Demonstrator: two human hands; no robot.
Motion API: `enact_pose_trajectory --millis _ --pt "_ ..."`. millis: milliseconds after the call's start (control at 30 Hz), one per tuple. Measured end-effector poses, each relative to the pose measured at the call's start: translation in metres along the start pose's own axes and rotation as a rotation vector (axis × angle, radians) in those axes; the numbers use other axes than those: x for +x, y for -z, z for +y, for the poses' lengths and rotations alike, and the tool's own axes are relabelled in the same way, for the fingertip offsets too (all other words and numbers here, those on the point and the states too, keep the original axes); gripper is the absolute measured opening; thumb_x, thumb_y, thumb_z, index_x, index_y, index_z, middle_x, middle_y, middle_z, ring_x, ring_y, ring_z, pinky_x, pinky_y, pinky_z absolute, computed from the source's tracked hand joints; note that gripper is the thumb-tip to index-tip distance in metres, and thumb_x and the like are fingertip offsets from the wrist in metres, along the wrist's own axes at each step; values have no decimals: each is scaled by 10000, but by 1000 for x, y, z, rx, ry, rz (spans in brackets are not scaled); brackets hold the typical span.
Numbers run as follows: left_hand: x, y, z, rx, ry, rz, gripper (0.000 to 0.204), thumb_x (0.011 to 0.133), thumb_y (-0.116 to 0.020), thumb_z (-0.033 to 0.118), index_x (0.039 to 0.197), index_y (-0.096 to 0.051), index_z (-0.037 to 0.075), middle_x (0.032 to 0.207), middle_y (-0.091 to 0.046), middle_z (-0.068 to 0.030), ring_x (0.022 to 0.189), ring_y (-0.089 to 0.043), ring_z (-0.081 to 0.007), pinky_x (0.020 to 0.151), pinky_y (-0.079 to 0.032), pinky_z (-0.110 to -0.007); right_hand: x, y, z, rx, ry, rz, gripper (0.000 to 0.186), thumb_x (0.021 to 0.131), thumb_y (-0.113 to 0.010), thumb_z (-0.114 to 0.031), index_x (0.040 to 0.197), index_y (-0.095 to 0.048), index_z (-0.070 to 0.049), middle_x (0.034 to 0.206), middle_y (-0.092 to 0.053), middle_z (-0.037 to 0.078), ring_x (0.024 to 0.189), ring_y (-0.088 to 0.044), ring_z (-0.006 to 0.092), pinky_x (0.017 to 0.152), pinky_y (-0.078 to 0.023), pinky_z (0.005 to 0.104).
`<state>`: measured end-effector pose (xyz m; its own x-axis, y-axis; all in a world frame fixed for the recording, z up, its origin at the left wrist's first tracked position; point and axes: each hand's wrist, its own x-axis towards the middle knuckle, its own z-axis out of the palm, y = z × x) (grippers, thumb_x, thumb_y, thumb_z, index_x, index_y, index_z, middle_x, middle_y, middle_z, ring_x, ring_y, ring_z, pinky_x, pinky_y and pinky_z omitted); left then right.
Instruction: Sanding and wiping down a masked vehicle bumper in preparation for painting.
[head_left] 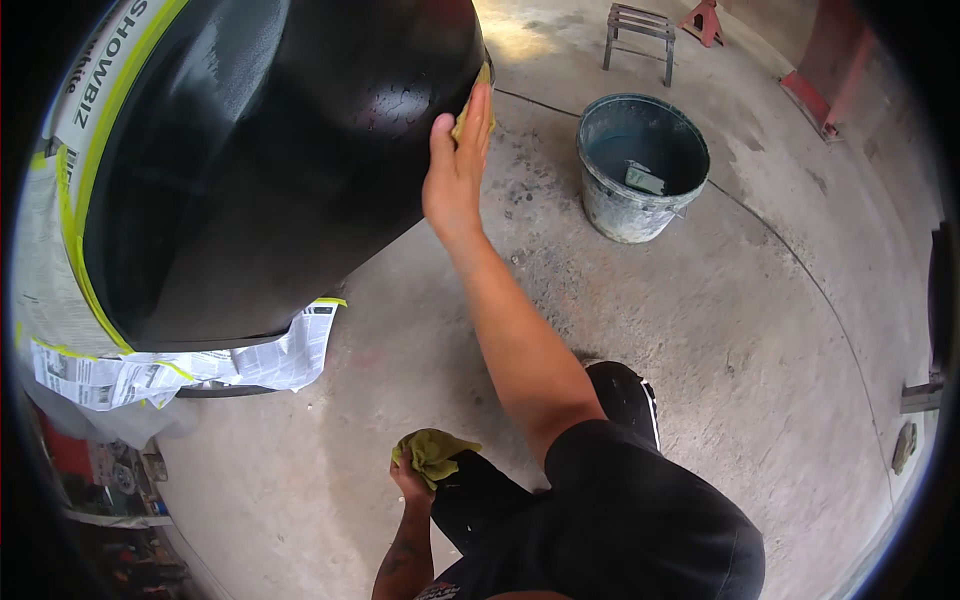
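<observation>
My right hand (457,170) presses against the right edge of a glossy black car body panel (250,190), its fingers over a yellowish pad or cloth (484,75) that is mostly hidden beneath them. My left hand (408,478), low at centre by my dark-clad leg, grips a crumpled olive-yellow cloth (440,452). Green-yellow tape (75,230) and newspaper sheets (235,365) mask the panel's left side and lower edge.
A grimy bucket (625,215) holding dark water and a small pale block stands right of the panel. A metal stand (640,30), a red jack stand (705,25) and red equipment (810,95) are farther back. A cable (795,255) crosses the concrete floor. Clutter (130,475) lies lower left.
</observation>
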<state>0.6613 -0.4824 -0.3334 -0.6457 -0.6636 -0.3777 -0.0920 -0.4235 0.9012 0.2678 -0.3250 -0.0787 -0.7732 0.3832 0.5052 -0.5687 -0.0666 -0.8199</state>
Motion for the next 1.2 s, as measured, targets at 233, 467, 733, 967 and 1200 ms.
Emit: enact_pose_trajectory --millis 233,467,733,967,1200 --pt "-3 7 -3 1 -3 25 296 928 -562 211 1102 -596 -27 1027 -667 -142 898 -678 -263 796 -572 -396 38 16 19 613 -337 -121 692 1048 -324 -479 1530 -212 4 1583 -222 227 1489 -172 335 1201 -151 399" --pt "1 -13 0 57 71 29 287 914 -563 178 1102 -598 -35 1013 -667 -149 895 -680 -269 796 -572 -398 -147 -49 8 -74 -169 -118 746 1044 -374 -383 1555 15 -3 1617 -19 256 1501 -51 417 1206 -82 489" --pt "-9 28 2 82 19 22 341 954 -542 269 1171 -576 8 1085 -648 -140 944 -673 -277 834 -569 -415 1 34 9 681 -361 -297 808 1024 -345 -569 1555 -116 -5 1631 -126 175 1508 -124 298 1212 -103 375" --pt "2 -5 -4 55 47 -4 280 917 -587 195 1082 -601 -31 1000 -664 -131 884 -678 -252 794 -569 -384 -126 -65 19 300 -552 164 856 1019 -328 -588 1555 -22 4 1642 1 168 1521 1 286 1223 -35 376" --pt "-28 13 9 -75 -13 57 288 927 -576 186 1100 -611 -41 1003 -664 -134 880 -674 -241 789 -563 -379 -32 -5 17 34 -89 -94 748 1062 -326 -423 1546 30 22 1632 28 212 1516 23 350 1219 -6 441"
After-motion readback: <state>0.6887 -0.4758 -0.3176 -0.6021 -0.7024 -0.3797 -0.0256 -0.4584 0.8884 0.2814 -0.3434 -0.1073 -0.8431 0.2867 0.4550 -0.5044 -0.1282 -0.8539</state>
